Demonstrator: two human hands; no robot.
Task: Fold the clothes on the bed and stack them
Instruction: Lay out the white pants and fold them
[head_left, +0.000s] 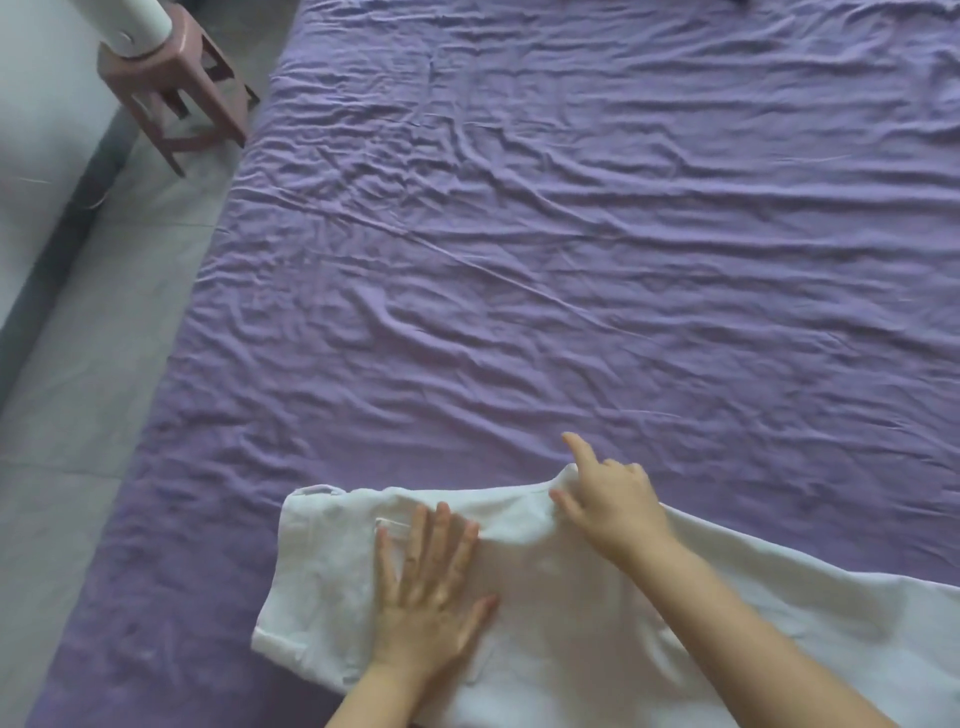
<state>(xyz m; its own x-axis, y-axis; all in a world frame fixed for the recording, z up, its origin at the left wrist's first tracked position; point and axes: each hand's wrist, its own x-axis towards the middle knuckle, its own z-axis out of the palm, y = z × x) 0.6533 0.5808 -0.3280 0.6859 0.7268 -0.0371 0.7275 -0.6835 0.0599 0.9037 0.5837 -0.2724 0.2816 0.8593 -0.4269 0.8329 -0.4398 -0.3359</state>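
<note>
Stool (174, 78) beside bed (519, 234); hands on garment (571, 597)

Home bedroom, purple-sheeted bed (571, 234), pink stool (176, 88)

Pink stool (174, 78) on grey floor (104, 364) beside bed.

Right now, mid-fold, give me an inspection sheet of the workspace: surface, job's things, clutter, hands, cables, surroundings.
Surface: purple sheet, wrinkled all over.
Job's things: white trousers laid flat at the near edge, waistband to the left; no stack seen.
Clutter: dark item at the top edge, too cropped to identify.
Hands: left hand flat on the trousers, fingers spread; right hand at the far edge, index finger out, other fingers curled at the cloth.
Cables: nothing seen.
Surroundings: pink stool beside the bed, white object on it; grey floor.
</note>
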